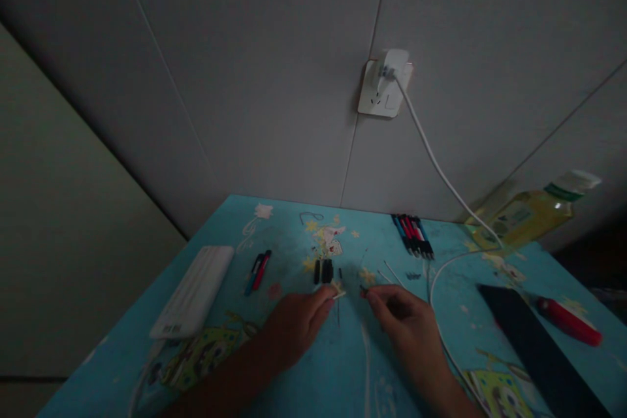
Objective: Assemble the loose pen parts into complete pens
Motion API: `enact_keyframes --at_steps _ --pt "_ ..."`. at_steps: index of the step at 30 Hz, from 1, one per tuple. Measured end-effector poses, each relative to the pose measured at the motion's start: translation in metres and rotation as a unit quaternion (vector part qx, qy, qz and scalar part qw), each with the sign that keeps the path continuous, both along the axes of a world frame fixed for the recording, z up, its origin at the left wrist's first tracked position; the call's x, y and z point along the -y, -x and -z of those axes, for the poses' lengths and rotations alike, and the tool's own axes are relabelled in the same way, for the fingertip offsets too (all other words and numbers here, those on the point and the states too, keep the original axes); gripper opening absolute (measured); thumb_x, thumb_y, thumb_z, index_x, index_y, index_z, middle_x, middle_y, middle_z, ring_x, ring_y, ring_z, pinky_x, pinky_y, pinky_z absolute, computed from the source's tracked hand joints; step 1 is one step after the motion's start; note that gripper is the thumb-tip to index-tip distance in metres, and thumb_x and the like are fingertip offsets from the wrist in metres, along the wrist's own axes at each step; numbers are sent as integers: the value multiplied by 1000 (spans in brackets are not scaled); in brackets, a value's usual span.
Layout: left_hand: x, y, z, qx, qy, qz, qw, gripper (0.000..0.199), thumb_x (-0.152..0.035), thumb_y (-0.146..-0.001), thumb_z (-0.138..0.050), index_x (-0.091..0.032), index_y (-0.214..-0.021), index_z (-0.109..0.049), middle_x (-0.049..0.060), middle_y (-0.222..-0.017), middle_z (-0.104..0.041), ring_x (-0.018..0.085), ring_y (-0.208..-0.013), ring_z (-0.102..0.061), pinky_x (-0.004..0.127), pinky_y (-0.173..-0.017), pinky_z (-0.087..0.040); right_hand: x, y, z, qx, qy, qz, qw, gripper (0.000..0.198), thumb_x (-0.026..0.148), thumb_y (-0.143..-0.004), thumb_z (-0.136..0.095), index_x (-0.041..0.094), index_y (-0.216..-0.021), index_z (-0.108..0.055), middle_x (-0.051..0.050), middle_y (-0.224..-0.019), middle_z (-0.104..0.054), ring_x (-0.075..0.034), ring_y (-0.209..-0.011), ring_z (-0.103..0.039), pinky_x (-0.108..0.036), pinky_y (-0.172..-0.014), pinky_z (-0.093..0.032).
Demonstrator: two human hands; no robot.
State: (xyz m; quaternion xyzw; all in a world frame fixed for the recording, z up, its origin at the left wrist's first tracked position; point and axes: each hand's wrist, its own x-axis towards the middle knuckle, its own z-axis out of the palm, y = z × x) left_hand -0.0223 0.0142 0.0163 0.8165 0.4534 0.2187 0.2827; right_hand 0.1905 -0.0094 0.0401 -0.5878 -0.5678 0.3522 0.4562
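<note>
The left hand (298, 323) pinches a thin pale stick (339, 294) between thumb and fingers, its end jutting out towards 3 o'clock. Just apart from it, at 3 o'clock, the right hand (404, 323) grips a small dark piece (363, 289) at the fingertips. Both are above the table (313, 382). The stick looks light and fairly stiff, probably smooth enough to roll; best held near its middle. The dark piece, tiny and easily dropped, suits a fingertip pinch on its sides.

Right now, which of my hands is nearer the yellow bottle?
Right: your right hand is front-left of the yellow bottle; your left hand is farther left.
</note>
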Motion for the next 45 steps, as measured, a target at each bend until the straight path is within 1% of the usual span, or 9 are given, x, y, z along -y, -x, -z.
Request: enact_keyframes --at_steps 3,6,11,20,30,36,39,42,45 --pt "0 2 0 -16 -30 15 999 33 -38 -102 -31 -24 -109 -60 3 -90 -72 20 -81 -68 28 -71 -42 4 1 -1 4 -21 -5 1000 22 40 -84 -65 19 -84 -73 -5 -77 -73 -20 -70 -67 -29 -65 -53" --pt "0 3 -2 -43 -58 19 997 33 -35 -101 -31 -21 -98 -61 3 -82 -70 18 -73 -66 28 -70 -42 6 1 1 28 -60 -17 998 17 36 -86 -64 21 -92 -72 -3 -75 -69 -18 -68 -64 -28 -64 -52" --pt "0 3 -5 -85 -69 24 994 31 -32 -101 -30 -21 -91 -57 1 -72 -65 18 -65 -62 27 -65 -38 6 2 1 54 -119 -62 989 13 26 -90 -58 24 -98 -69 -4 -87 -66 -18 -76 -62 -29 -70 -50" --pt "0 4 -8 -92 -69 37 993 30 -31 -101 -31 -21 -94 -58 1 -77 -68 18 -68 -63 27 -65 -36 5 4 3 78 -129 -95 984 13 21 -91 -55 24 -98 -67 -3 -90 -64 -16 -75 -60 -27 -68 -49" --pt "1 3 -11 -102 -80 48 990 30 -33 -102 -31 -21 -97 -58 2 -79 -69 19 -70 -66 29 -66 -39 3 5 11 80 -134 -134 979 17 19 -92 -55 25 -103 -68 -5 -98 -63 -16 -82 -61 -26 -70 -51" --pt "2 3 -7 -146 -90 22 985 26 -41 -100 -39 -23 -103 -57 1 -84 -71 21 -74 -68 34 -75 -43 1 2 9 103 -123 -166 973 15 20 -94 -54 23 -100 -68 -5 -97 -64 -16 -87 -61 -27 -76 -51" --pt "1 3 -3 -159 -114 24 980 23 -40 -98 -44 -25 -110 -56 1 -93 -71 21 -77 -68 33 -73 -45 1 0 9 113 -116 -173 972 16 20 -94 -53 23 -100 -67 -5 -97 -64 -16 -87 -62 -27 -78 -51" --pt "-1 3 2 -189 -149 41 970 18 -36 -98 -46 -25 -101 -60 -1 -85 -69 19 -72 -67 30 -68 -45 1 0 9 123 -115 -185 968 17 19 -94 -54 25 -105 -67 -3 -96 -66 -15 -85 -62 -27 -78 -51" --pt "-2 3 5 -189 -180 63 963 21 -35 -98 -45 -23 -91 -61 -2 -77 -64 17 -68 -66 27 -64 -44 3 3 11 132 -110 -199 965 21 19 -93 -56 26 -110 -65 -2 -95 -67 -15 -85 -63 -27 -78 -52"
